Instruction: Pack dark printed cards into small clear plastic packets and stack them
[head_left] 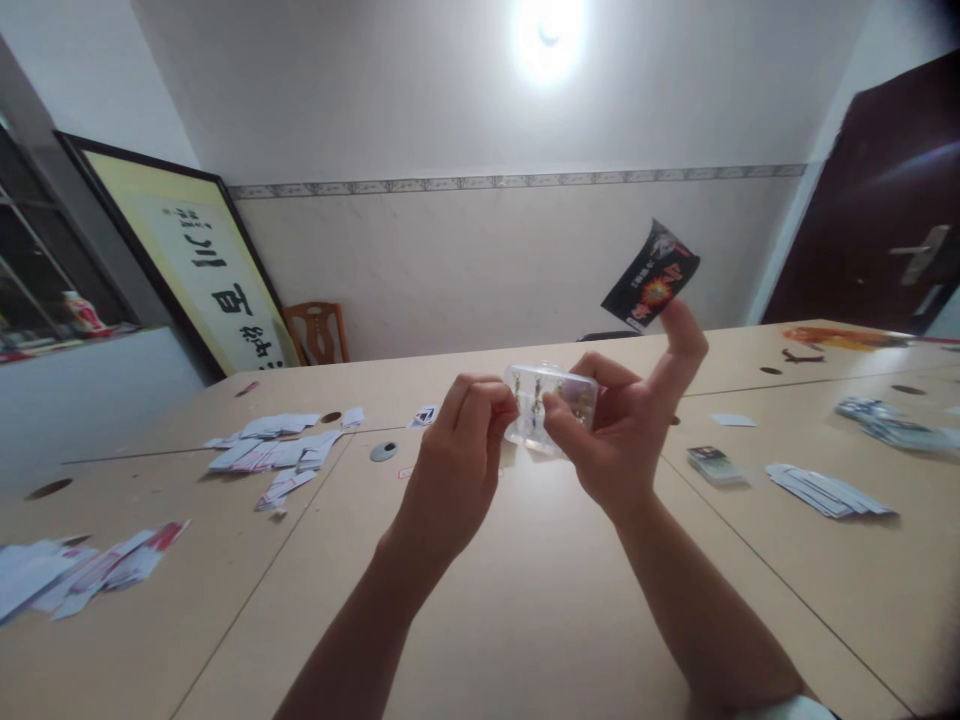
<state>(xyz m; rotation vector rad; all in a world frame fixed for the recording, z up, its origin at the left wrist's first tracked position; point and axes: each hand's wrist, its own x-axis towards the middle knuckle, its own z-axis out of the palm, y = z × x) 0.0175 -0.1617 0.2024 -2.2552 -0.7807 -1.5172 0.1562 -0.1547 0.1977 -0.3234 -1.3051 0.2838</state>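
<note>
A small clear plastic box (pixel 531 432) with little metallic pieces inside is held up above the table in front of me. My right hand (pixel 630 430) grips its right side, the thumb pressed over the front. Above the raised finger of that hand is a black printed packet (pixel 654 280) with a fiery orange design; how it is held there is partly hidden. My left hand (pixel 461 450) has its fingers closed in a pinch at the box's left edge. Its fingertips touch the box, and whether they also pinch something small cannot be seen.
Piles of white paper slips (pixel 274 450) lie on the wooden table (pixel 525 600) to the left. Toward the right are a card stack (pixel 716 465), fanned white strips (pixel 829 490) and plastic-wrapped packs (pixel 892 425). A grey round cap (pixel 384 452) covers one table hole.
</note>
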